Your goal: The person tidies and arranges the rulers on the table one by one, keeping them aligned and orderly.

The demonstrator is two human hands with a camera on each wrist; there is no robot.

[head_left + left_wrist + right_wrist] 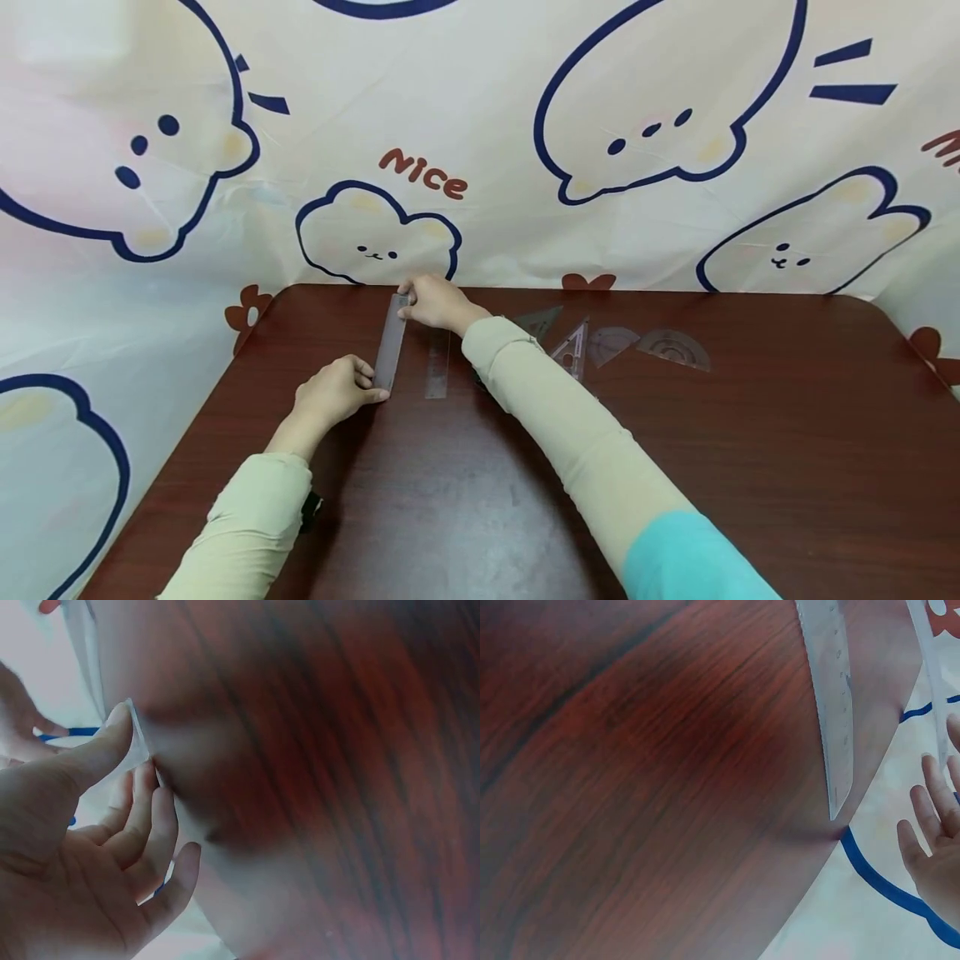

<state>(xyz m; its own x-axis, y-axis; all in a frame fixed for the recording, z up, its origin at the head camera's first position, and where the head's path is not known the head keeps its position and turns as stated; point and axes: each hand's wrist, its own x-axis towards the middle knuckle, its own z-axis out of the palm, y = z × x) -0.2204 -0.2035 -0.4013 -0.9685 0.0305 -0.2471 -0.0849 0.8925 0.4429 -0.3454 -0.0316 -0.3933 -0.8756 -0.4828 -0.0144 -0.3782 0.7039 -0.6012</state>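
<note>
My left hand (332, 393) pinches the near end of a clear ruler (391, 343), which slants away over the left part of the table. My right hand (435, 302) pinches the far end of this ruler between thumb and fingers. In the left wrist view the left thumb (109, 746) presses on the ruler's end (136, 739), with the fingers under it. A second clear ruler (437, 367) lies just right of the held one, partly hidden by the right hand. The right wrist view shows a clear ruler (832, 712) with markings along it.
Right of the right forearm lie a dark greenish set square (542, 320), a clear set square (573, 348) and two clear protractors, a smaller one (609, 342) and a larger one (675, 347). A cartoon-printed cloth (495, 225) hangs behind the brown table (750, 467).
</note>
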